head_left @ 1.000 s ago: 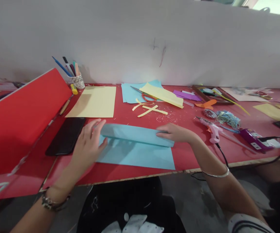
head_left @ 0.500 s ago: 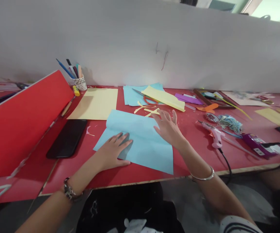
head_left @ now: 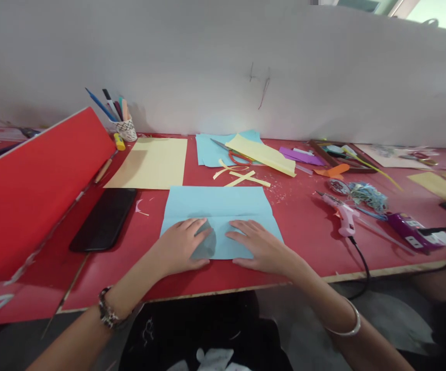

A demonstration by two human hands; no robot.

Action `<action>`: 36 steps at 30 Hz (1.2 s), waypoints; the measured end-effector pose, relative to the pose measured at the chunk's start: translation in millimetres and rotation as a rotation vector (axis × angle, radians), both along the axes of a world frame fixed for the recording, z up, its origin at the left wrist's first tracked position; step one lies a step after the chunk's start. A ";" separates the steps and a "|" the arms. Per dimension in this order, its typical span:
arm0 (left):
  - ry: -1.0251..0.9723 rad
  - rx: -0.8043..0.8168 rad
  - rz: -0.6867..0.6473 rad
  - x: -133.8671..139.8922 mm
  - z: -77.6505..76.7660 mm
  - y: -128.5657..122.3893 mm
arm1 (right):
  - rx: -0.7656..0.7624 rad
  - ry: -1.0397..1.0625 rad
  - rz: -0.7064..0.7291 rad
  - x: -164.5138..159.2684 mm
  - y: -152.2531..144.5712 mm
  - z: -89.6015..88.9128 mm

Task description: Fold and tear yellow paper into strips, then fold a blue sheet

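Observation:
A sheet of light blue paper (head_left: 215, 201) with a crease across its middle lies near the table's front edge. On its left half rests my left hand (head_left: 184, 245), open, with the fingers spread toward the centre. My right hand (head_left: 259, 245) lies open on the right half, its fingertips pointing at the left hand. Neither hand grips the sheet. Just beyond the paper are thin yellow paper strips (head_left: 246, 178). Scissors with orange handles (head_left: 240, 157) lie behind those, partly under a folded yellow sheet (head_left: 263, 153).
Left of the paper are a black phone (head_left: 105, 219), a yellow sheet (head_left: 149, 162), a pen cup (head_left: 126, 130) and a leaning red board (head_left: 33, 196). To the right lie a pink glue gun (head_left: 341, 214), a purple power strip (head_left: 414, 232) and a brown tray (head_left: 323, 152).
My right hand has come down and toward me onto the blue paper. The sheet has turned and now lies square to the table edge. My left hand stays on it.

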State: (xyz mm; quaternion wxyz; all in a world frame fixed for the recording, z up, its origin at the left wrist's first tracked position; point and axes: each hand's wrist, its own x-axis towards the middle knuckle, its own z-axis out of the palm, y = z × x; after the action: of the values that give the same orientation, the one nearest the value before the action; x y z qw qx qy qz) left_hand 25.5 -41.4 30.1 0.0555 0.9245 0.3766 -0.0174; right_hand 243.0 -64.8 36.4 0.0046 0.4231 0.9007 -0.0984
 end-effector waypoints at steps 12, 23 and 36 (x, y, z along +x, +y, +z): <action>-0.089 -0.174 -0.043 -17.8 21.3 -24.6 | -0.095 -0.090 0.091 4.7 -9.4 28.8; 0.071 -0.059 0.119 -7.3 8.2 -5.8 | -0.004 -0.180 -0.100 1.0 -0.2 8.6; 0.068 0.045 0.248 -12.5 -13.7 -12.7 | 0.271 0.023 -0.278 2.2 -0.2 -23.1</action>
State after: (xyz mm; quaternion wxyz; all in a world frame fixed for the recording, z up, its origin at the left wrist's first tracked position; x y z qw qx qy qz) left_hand 13.0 -54.1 16.4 0.0238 0.8707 0.4901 -0.0332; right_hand 245.2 -65.0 13.3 -0.0764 0.5391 0.8385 0.0195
